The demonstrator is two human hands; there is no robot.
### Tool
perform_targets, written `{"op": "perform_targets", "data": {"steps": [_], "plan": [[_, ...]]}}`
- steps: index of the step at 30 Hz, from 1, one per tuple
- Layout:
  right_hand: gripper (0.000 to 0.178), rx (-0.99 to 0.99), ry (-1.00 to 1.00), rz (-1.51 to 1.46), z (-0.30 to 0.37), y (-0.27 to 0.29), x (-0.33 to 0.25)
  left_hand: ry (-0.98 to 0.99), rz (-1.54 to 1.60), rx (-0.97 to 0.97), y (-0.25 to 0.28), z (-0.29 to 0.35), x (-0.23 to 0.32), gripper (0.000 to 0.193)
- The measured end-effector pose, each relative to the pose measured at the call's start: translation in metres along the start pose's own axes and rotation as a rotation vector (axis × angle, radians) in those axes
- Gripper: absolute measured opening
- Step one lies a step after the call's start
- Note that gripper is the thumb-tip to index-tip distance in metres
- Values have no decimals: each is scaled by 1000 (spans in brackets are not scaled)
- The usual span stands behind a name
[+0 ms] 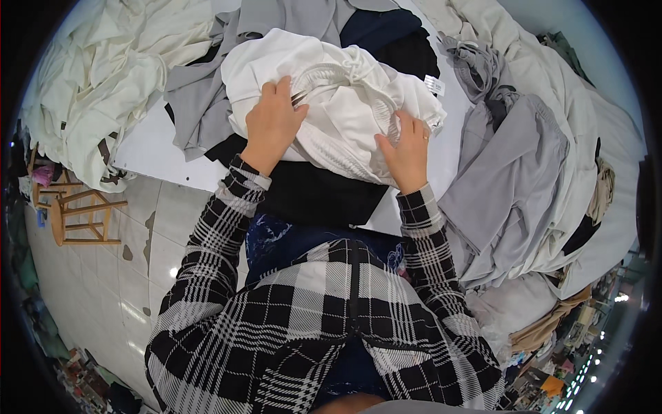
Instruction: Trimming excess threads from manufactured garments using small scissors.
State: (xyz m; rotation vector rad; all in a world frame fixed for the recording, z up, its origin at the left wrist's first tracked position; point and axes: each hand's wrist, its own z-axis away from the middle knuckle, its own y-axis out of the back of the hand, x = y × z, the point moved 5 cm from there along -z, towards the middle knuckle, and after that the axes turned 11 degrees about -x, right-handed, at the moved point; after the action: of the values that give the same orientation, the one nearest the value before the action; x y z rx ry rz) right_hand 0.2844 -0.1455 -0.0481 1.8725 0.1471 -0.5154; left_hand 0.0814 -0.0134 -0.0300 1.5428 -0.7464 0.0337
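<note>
White drawstring pants (331,110) lie bunched before me, the gathered elastic waistband forming a loop and a white cord tied at its far side. My left hand (272,124) grips the waistband at its left. Beside that hand's thumb pokes a small, dark, metal-looking pointed tool (298,99); its kind is hard to make out. On the right side of the loop, my right hand (407,148) pinches the waistband between thumb and fingers. A white label (434,85) shows at the garment's far right. Under the pants lies black cloth (324,193).
Grey garments (510,172) are heaped on the right, cream cloth (131,62) on the left. Grey (200,103) and navy (379,27) pieces lie behind the pants on the white table (162,148). A wooden stool (86,214) stands on the tiled floor at left.
</note>
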Motion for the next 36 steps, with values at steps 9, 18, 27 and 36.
{"op": "perform_targets", "data": {"steps": [9,18,27,36], "plan": [[56,16,-33,-35,0,-11,14,255,1265,-378,-12,8,-61,21],[43,-2,-139,-116,21,-8,30,-101,409,276,18,46,-8,16],[26,-48,-91,-345,81,-25,-15,-69,20,173,-28,33,-8,39],[28,-142,-100,-468,93,-26,-26,-8,140,160,-26,31,-29,42]]}}
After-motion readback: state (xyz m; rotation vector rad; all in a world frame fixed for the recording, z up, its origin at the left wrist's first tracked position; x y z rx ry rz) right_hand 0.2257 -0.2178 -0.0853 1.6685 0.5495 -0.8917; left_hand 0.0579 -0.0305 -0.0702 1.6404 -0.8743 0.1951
